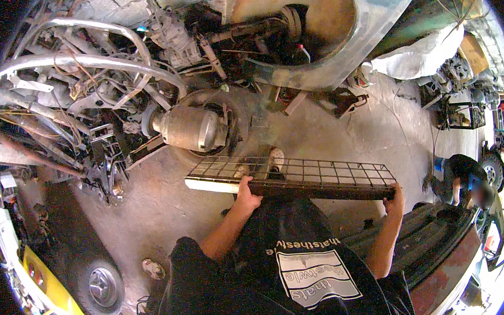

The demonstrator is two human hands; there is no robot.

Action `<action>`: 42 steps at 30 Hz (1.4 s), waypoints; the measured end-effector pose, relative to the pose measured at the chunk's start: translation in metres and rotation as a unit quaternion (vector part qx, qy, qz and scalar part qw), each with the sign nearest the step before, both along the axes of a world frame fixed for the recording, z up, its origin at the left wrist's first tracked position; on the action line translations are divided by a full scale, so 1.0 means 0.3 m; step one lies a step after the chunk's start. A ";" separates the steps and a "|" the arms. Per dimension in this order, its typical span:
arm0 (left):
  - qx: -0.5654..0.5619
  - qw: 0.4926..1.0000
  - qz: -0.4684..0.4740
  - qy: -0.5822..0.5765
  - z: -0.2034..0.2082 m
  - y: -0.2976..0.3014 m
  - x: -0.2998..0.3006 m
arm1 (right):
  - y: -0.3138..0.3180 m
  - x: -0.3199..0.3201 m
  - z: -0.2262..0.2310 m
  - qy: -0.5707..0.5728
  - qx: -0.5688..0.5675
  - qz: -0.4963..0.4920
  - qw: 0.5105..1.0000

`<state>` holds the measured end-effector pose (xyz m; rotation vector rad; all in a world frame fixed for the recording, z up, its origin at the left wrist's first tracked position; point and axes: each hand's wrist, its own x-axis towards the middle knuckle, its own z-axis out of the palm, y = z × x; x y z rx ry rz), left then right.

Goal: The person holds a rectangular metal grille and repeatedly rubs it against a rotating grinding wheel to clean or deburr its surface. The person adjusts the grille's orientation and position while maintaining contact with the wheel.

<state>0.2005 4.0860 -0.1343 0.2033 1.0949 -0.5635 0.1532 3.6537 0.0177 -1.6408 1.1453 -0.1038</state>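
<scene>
Across my body I hold a long, narrow bar-shaped fixture with a dark wire grid (pixel 324 172) along its far side. One part of its long body is pale at the left end, and the rest is dark brown. My left hand (pixel 248 196) is closed around the near edge, left of the middle. At the right end my right hand (pixel 393 198) grips the corner, thumb and fingers wrapped on it. Through the grid my light-coloured shoe (pixel 276 158) shows on the floor below.
Ahead stands a metal cylinder (pixel 190 130) beside a tyre. Bent chrome tubes (pixel 90 60) and scrap parts crowd the far left. A blue-grey car fender (pixel 347 49) leans at the back. Right, a person (pixel 463 173) bends near a wheel. A yellow panel (pixel 68 299) and wheel (pixel 101 288) are near left.
</scene>
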 end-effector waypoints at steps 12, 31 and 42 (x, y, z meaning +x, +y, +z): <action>0.106 0.981 -0.049 -0.158 0.105 -0.069 0.010 | -0.039 0.050 0.070 -0.029 0.029 -0.173 0.984; 0.030 0.999 0.009 0.025 -0.116 0.030 0.054 | 0.071 0.094 -0.023 -0.034 0.081 -0.136 0.987; -0.023 0.999 0.024 -0.028 -0.110 0.018 0.045 | 0.143 0.108 0.035 -0.039 0.058 -0.197 0.978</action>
